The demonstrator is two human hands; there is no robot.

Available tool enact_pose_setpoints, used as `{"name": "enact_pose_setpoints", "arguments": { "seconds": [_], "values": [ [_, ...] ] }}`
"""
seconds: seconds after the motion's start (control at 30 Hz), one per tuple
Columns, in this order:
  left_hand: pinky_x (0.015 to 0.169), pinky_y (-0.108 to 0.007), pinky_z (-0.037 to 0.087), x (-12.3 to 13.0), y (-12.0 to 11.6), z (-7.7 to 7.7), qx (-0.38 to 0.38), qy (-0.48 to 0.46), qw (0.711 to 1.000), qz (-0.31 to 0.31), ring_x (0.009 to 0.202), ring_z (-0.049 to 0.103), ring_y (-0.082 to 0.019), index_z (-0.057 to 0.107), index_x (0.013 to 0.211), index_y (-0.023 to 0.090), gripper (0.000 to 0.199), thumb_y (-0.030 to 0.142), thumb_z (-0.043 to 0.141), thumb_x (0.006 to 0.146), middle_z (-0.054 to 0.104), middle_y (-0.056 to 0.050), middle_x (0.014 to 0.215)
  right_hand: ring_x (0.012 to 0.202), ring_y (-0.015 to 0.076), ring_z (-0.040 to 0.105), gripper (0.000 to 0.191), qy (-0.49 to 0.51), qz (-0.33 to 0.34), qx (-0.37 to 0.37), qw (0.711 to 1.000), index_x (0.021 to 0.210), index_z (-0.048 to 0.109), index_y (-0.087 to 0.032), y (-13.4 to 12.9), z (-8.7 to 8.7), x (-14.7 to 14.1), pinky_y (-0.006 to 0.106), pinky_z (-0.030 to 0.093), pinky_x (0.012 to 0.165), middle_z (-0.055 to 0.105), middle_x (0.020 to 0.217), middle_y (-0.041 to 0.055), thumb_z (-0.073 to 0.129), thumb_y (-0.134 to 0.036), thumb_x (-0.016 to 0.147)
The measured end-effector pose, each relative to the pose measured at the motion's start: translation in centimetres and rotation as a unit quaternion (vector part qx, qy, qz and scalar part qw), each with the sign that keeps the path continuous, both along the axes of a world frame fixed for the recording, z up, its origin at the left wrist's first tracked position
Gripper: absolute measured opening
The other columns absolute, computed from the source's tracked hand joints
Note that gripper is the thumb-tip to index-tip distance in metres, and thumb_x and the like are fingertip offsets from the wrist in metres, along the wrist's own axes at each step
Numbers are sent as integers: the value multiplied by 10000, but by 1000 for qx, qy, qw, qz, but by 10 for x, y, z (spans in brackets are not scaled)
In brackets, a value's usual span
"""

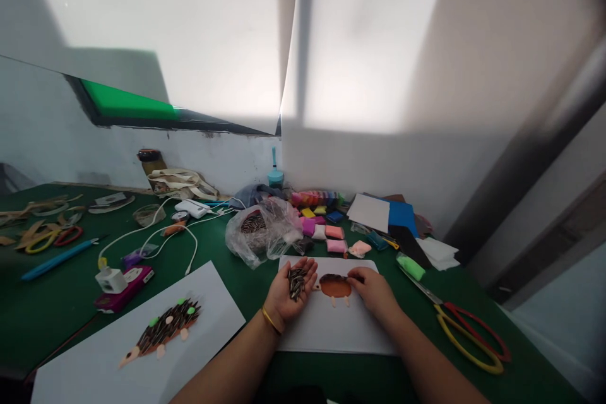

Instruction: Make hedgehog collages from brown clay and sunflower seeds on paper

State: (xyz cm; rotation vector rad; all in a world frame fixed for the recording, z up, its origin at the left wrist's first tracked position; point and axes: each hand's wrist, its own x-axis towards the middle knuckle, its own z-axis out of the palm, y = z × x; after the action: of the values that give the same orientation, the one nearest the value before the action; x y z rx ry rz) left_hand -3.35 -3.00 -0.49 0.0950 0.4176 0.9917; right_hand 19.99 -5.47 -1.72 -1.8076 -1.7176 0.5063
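My left hand (pixel 290 293) is palm up with its fingers spread a little, cupping a pile of striped seeds (pixel 297 282) over the left part of a white sheet (pixel 326 331). On that sheet is a brown clay hedgehog shape (pixel 336 288) with pale legs and snout; dark seeds line its upper edge. My right hand (pixel 372 290) has thumb and forefinger pressed together at the hedgehog's right end; anything between them is too small to make out. To the left lies another sheet (pixel 208 303) bearing a hedgehog (pixel 165 328) covered in seeds with green and pale dots.
A plastic bag of seeds (pixel 253 224) and colored clay packs (pixel 335 231) stand behind the sheets. Large scissors (pixel 466 334) lie at the right, a green clay pack (pixel 411 266) near their tips. A charger (pixel 111 279), magenta power bank (pixel 125 290) and white cables are at the left.
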Motion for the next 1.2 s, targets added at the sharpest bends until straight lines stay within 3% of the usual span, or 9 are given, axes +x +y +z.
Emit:
{"name": "enact_pose_setpoints", "arguments": {
  "seconds": [0.6, 1.1, 1.2],
  "values": [
    [892, -389, 489, 1, -2, 4, -17, -7, 1000, 7, 1144, 523, -272, 592, 988, 93, 310, 331, 412, 904, 621, -164, 1103, 815, 177, 581, 188, -90, 12, -2, 996, 839, 679, -222, 3, 5, -8, 253, 362, 669, 665, 873, 40, 506, -267, 783],
    [891, -382, 486, 1, -1, 2, -13, 1, 1000, 4, 1152, 515, -274, 591, 991, 91, 316, 334, 409, 906, 626, -157, 1094, 804, 185, 582, 166, -43, 15, -10, 999, 792, 681, -200, 3, 4, -8, 255, 367, 662, 671, 846, 50, 534, -265, 752],
    [900, -379, 481, 1, -1, 2, -17, -2, 1000, 5, 1156, 512, -271, 589, 994, 91, 313, 336, 416, 903, 628, -155, 1090, 791, 190, 585, 203, -10, 16, 2, 1000, 870, 672, -195, 4, -2, -3, 266, 402, 671, 658, 867, 52, 551, -280, 730]
  ]
}}
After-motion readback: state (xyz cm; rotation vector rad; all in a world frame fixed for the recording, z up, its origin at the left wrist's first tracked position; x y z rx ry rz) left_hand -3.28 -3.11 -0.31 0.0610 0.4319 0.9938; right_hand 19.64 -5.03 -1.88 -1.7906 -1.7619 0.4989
